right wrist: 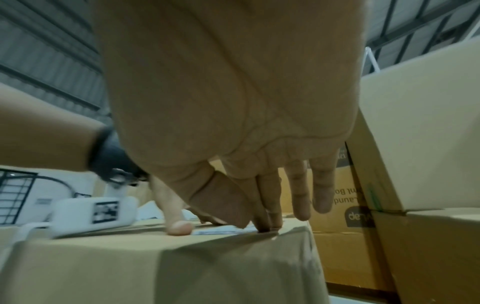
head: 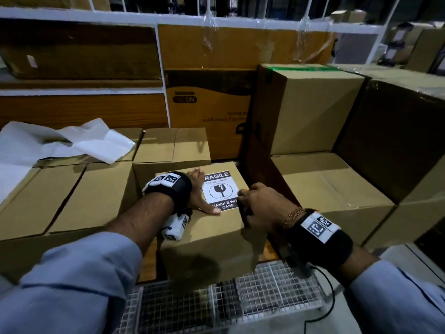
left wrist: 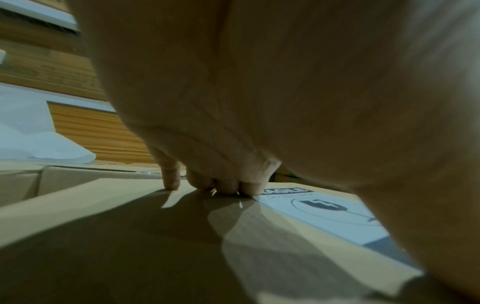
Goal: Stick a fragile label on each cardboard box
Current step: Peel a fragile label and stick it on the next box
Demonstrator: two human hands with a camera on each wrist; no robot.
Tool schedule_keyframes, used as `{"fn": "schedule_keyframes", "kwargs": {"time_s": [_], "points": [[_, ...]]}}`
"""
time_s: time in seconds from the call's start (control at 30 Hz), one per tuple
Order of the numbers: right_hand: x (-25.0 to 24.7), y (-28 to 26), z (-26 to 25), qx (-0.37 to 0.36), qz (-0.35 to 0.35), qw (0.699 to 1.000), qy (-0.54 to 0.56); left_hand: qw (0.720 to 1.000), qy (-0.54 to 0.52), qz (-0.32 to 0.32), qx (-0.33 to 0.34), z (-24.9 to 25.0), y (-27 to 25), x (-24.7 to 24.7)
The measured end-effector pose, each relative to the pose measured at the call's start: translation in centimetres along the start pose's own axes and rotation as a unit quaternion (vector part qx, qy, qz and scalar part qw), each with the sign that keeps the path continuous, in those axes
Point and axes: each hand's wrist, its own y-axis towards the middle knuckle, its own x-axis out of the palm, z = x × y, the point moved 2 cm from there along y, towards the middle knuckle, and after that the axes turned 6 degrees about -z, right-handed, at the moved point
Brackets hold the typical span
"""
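The step in hand looks like pressing the fragile label (head: 220,190) flat on the top of the small cardboard box (head: 212,227) in front of the person. The label lies near the middle of the box top, a bit toward 1 o'clock, and its black words and broken-glass picture face up. The left hand (head: 201,194) lies on the box at the 9 o'clock side of the label, its fingers spread out and straight, the fingertips (left wrist: 248,188) touching down at the label's far corner and the thumb (head: 213,210) pressing by the label's near corner. It grasps nothing. The right hand (head: 260,206) is at the 3 o'clock edge of the label, with two straight fingers (right wrist: 269,218) pushing down there and the other fingers lifted; it holds nothing either. I think the next move calls for rubbing all the label edges down so no corner lifts, then getting a new label for another box. Now the count: one label can be seen, and two hands. There is one box being worked on, and about six more plain boxes close around it, two at 12 o'clock, two at 9 o'clock and two stacked at 3 o'clock, none with a label showing. One crumpled white sheet (head: 79,141) lies on the boxes at 10 o'clock.
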Motion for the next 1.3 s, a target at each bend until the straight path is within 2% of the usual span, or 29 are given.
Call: {"fn": "schedule_keyframes", "kwargs": {"time_s": [0.2,0.3,0.5,0.77,1.1,1.3], "points": [[1.1,-2.4,-0.6,0.01,0.043,0.999,0.017,1.0,0.011,-0.001,0.018,-0.7,-0.3,-0.8],[1.0,-2.9,-2.2,-0.017,0.068,0.997,-0.028,0.999,0.014,0.025,0.018,-0.9,-0.6,-1.9],[1.4,-1.9,-5.4,-0.077,0.107,0.991,-0.025,0.996,0.074,0.051,0.001,-0.2,-1.0,-2.7],[0.1,0.8,-6.6,-0.048,0.063,0.997,-0.017,0.991,0.121,0.057,-0.008,-0.4,-1.2,-3.4],[-1.7,6.1,-6.5,0.017,0.0,1.0,0.013,0.997,0.029,0.074,0.001,-1.9,-1.6,-3.3],[-2.7,8.9,-6.1,0.014,-0.022,1.0,-0.004,0.995,-0.042,0.086,0.012,-2.7,-0.6,-2.6]]}}
